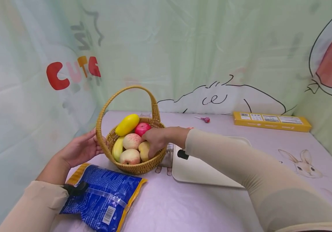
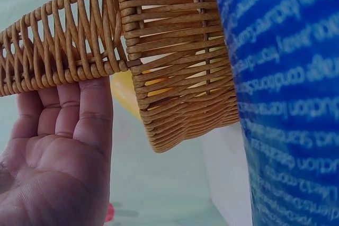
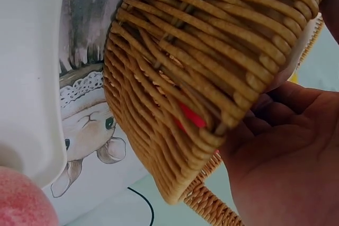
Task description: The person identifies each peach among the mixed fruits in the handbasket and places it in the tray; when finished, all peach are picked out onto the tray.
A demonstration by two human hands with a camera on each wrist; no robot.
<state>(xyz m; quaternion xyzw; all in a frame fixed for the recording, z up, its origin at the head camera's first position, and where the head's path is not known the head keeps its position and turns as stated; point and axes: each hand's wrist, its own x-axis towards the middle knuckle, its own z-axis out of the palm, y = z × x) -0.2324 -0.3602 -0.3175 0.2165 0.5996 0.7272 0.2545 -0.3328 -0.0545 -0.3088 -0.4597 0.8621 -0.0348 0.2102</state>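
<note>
Upright wicker basket [image 1: 142, 168] — fruit [image 1: 132, 141] inside

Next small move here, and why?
I'd firm up the left grip on the handle. Its fingers reach behind it, but no firm clasp shows. The right grip is inside the rim of the basket, over a tan fruit packed beside two peaches, so pulling out could drag or tip the basket.

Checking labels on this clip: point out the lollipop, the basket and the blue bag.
Lollipop [image 1: 206, 120]: head view, candy end.
Basket [image 1: 142, 168]: head view, front wall.
Blue bag [image 1: 102, 185]: head view, printed middle.
</note>
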